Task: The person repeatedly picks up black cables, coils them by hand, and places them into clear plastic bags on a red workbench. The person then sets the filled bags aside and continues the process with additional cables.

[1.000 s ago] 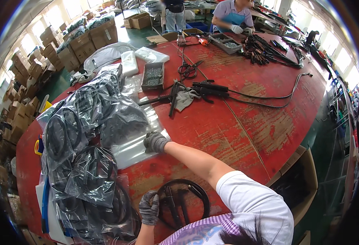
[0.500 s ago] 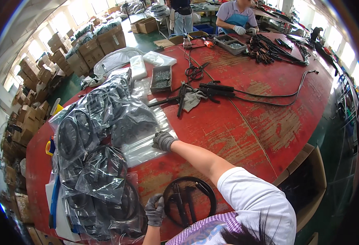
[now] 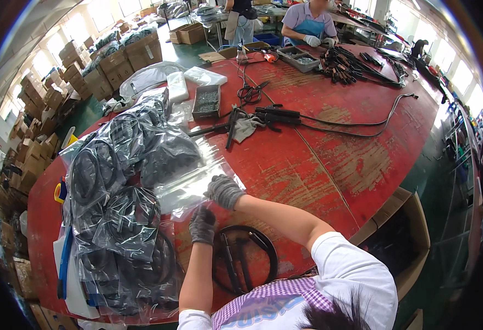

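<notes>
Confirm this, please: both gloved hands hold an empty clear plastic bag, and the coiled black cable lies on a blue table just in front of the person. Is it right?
Not quite. The table is red, not blue, as the head view shows. The rest holds: the left hand and right hand hold the empty clear bag, with the coiled black cable just before the person.

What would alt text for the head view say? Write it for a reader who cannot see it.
A person's gloved left hand and right hand grip the edge of an empty clear plastic bag on a worn red table. A coiled black cable lies just below, with bagged cables piled on the left.
</notes>
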`<state>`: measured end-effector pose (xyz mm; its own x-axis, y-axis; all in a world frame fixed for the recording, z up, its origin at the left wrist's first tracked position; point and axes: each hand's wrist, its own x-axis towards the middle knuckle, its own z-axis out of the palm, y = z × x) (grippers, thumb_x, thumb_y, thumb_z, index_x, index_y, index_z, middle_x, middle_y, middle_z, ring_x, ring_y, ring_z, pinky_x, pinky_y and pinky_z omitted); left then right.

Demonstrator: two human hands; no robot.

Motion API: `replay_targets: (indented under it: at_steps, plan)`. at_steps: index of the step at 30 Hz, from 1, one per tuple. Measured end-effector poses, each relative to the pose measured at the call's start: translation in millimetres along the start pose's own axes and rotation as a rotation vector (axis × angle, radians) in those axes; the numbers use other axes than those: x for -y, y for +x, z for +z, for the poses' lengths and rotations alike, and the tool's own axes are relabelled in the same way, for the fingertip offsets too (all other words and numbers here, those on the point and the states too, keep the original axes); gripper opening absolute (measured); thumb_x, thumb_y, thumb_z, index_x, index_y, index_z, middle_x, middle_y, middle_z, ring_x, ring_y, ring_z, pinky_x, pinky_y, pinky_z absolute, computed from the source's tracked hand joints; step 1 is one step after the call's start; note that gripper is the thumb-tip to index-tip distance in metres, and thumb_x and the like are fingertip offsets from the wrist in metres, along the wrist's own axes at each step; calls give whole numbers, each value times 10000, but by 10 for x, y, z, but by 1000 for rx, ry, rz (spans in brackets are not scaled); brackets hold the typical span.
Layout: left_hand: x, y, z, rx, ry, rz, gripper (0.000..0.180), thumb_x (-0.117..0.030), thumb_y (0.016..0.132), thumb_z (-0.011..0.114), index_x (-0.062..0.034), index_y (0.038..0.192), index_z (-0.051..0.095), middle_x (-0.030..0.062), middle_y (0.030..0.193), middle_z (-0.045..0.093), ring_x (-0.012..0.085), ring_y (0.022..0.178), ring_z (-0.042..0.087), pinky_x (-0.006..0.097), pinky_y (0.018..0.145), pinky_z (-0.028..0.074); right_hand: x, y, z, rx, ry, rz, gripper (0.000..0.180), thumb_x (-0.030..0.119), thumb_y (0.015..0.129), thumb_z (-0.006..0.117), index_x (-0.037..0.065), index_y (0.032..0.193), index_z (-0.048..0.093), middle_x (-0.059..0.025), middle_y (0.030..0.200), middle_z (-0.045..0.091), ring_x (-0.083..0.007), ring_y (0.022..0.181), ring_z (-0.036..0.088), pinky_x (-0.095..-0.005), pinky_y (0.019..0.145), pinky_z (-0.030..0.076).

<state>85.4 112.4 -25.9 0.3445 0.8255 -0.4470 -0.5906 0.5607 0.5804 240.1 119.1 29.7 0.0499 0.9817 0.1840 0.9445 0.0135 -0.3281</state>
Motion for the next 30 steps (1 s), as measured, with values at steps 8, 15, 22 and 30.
replay_targets:
  at_steps: [8,15,22,30]
  plan:
    - [-133,-378,-501,-401,1033,875,56,-101,783,633,-87,835,618,67,897,597,211,837,569,359,770,461,117,62,-243,-176,204,143,309,357,837,509,69,794,612,-176,842,581,-346,803,552,-438,727,440]
    - [-477,-577,340,-140,1871,1615,108,-227,763,568,-193,846,628,135,1243,479,366,1194,349,494,980,271,280,245,-271,58,71,-28,293,304,869,446,73,875,625,-136,874,609,-309,857,558,-411,749,440]
    - [-544,-112,207,-39,1971,1457,159,-287,668,654,-192,794,668,82,1237,489,332,1188,339,505,947,254,275,112,-426,23,145,117,388,393,836,478,40,866,638,-214,972,583,-348,964,526,-424,864,399]
    - [-286,-274,619,-205,1717,1514,121,-238,671,623,-199,783,652,81,1160,537,310,1099,437,487,897,313,297,64,-451,11,174,140,337,363,836,485,61,867,632,-180,932,579,-340,922,530,-422,829,417]
